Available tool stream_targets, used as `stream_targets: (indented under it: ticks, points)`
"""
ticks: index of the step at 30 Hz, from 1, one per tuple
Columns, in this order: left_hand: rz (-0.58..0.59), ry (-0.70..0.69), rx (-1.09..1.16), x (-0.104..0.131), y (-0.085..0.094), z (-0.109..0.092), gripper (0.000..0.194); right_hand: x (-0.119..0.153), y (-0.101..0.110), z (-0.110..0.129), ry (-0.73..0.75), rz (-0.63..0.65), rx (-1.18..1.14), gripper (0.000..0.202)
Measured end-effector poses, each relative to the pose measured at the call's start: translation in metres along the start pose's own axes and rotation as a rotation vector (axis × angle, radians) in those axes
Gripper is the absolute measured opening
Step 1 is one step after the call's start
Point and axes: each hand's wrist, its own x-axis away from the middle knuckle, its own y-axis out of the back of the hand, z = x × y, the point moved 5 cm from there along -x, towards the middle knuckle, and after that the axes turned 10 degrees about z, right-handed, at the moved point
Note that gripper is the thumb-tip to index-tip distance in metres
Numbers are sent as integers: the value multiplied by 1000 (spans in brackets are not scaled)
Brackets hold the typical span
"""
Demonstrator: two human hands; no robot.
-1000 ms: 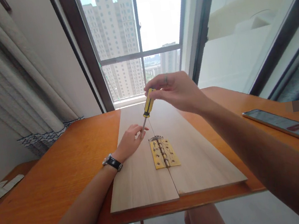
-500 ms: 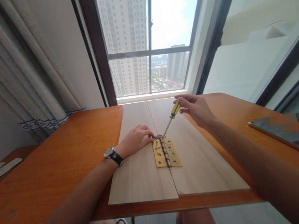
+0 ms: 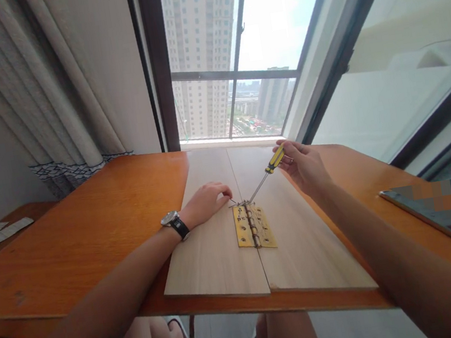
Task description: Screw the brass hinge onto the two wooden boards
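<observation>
A yellow-and-black screwdriver (image 3: 274,160) is gripped by its handle in my right hand (image 3: 306,163). Its shaft slants down to the left, and its tip is among several small screws (image 3: 244,203). Those screws lie at the far end of a brass-coloured hinge (image 3: 244,234), which spans the seam between two pale wooden boards (image 3: 214,266). Thumb and forefinger of my left hand (image 3: 210,199) are pinched together on a thin screw (image 3: 232,200), just left of the pile. More small dark pieces, too small to name, are scattered on the hinge leaves.
The boards rest on an orange-brown wooden table (image 3: 110,220). To the right lies a flat dark device (image 3: 437,222), partly blurred out. A window (image 3: 232,72) stands beyond the far edge, with a grey curtain (image 3: 47,82) at the left.
My left thumb and forefinger have lifted off the pile with a screw between them. The screwdriver handle leans further right, its tip still by the screws. The camera view has shifted slightly.
</observation>
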Motion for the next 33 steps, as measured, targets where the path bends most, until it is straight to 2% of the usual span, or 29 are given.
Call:
stream_targets:
  ticks: [6,10,14,26,33]
  points:
    - [-99,29,205,2,11,-10,14,-3,3,0,12,5,-121,34]
    - [13,-84,391,4,9,-26,14,-4,7,1,28,-19,-132,33]
    - [126,-138,446,7,4,-37,10,-5,8,3,45,21,-118,36]
    - [273,-156,397,9,-1,-43,8,4,-13,10,31,88,-181,43]
    - [299,-205,435,9,-4,-45,7,8,-22,12,51,141,-205,38]
